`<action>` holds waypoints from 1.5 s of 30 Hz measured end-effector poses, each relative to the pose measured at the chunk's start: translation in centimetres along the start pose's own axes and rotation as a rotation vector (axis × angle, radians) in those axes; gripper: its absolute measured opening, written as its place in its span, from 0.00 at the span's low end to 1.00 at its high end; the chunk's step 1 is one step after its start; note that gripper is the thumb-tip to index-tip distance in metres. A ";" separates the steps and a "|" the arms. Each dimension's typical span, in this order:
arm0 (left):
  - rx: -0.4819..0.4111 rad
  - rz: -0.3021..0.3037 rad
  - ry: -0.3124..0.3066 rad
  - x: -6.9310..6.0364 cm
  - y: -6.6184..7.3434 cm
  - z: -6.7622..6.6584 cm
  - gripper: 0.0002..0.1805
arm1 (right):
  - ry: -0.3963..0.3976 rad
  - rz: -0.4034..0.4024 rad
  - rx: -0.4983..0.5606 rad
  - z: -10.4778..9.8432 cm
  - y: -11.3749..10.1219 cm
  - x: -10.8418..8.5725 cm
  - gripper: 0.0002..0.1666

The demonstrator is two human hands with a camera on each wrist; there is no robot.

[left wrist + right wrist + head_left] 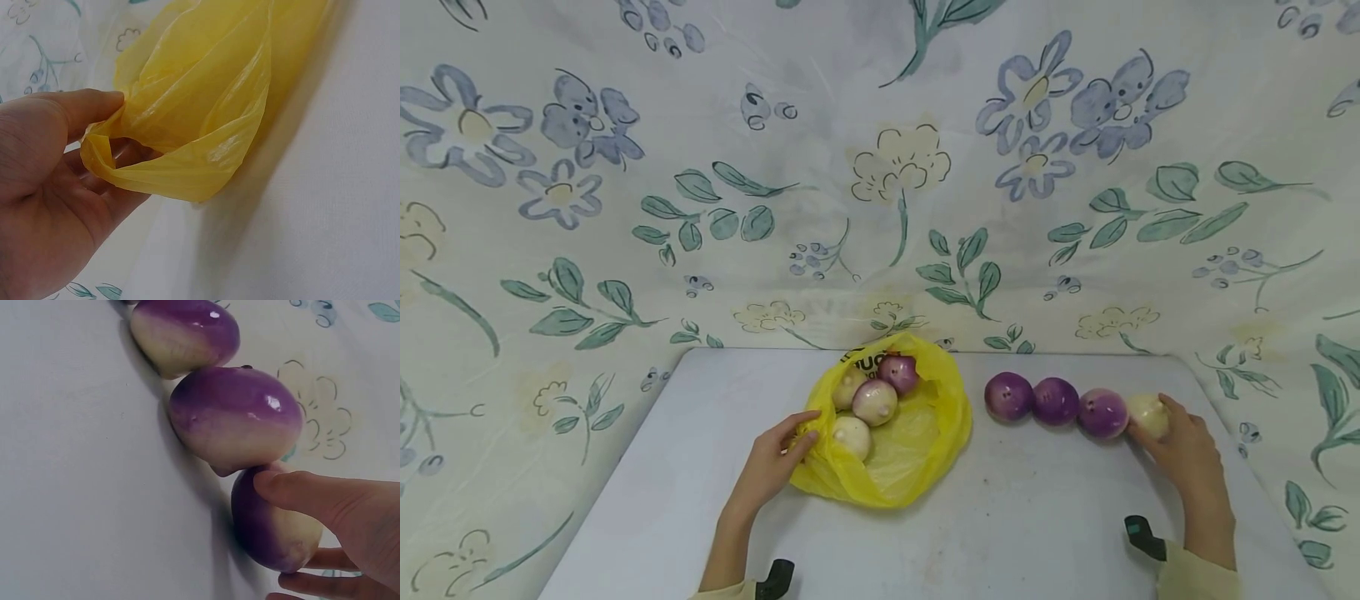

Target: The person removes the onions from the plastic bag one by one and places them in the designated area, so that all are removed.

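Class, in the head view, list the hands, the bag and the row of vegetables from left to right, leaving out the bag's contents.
Left hand, yellow bag, first purple vegetable, second purple vegetable, third purple vegetable, pale vegetable, right hand.

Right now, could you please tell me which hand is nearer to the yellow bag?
Left. The left hand holds the yellow bag by its rim; the right hand is off to the right, gripping a round vegetable.

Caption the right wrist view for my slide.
Right hand gripping a glossy round purple-and-cream vegetable beside others like it.
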State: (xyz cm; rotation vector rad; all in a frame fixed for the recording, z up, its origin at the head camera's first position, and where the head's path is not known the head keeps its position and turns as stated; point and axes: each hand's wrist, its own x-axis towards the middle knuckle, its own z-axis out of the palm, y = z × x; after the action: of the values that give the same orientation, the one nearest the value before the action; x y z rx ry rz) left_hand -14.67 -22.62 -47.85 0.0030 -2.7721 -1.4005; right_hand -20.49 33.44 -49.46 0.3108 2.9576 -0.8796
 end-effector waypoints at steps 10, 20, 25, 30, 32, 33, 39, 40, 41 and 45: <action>-0.004 0.005 0.003 0.1 -0.3 0.1 0.19 | 0.026 -0.009 0.004 -0.2 0.0 -0.4 0.50; -0.001 0.005 0.001 0.1 -0.5 0.2 0.19 | 0.072 -0.037 -0.014 -0.6 -0.2 -0.5 0.47; -0.003 0.010 0.006 0.1 -0.5 0.1 0.19 | 0.070 -0.029 -0.007 -0.7 -0.4 -0.5 0.48; -0.001 0.004 0.002 0.1 -0.5 0.1 0.19 | 0.076 -0.002 0.002 -0.9 -0.7 -0.6 0.49; 0.001 0.002 0.000 0.0 -0.5 0.1 0.19 | 0.077 0.013 0.006 -1.1 -0.9 -0.7 0.49; 0.001 0.001 -0.001 0.0 -0.4 0.1 0.19 | 0.079 0.017 0.009 -1.1 -1.0 -0.7 0.49; 0.002 0.008 0.002 0.0 -0.2 0.0 0.19 | 0.106 -0.001 0.013 -1.5 -1.6 -1.1 0.49; 0.001 0.010 0.004 0.0 -0.2 0.0 0.19 | 0.114 -0.011 0.011 -1.6 -1.7 -1.1 0.48; 0.000 0.013 0.004 0.0 -0.2 0.0 0.19 | 0.125 -0.024 0.007 -1.6 -1.7 -1.2 0.48; 0.001 0.018 0.008 -0.1 -0.2 0.0 0.19 | 0.156 -0.061 -0.008 -1.7 -2.1 -1.4 0.46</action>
State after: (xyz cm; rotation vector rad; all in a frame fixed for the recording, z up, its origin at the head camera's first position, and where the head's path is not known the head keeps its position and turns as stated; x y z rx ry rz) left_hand -14.58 -22.75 -47.96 -0.0165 -2.7587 -1.3919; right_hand -19.54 32.42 -46.82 0.3035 3.1281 -0.8894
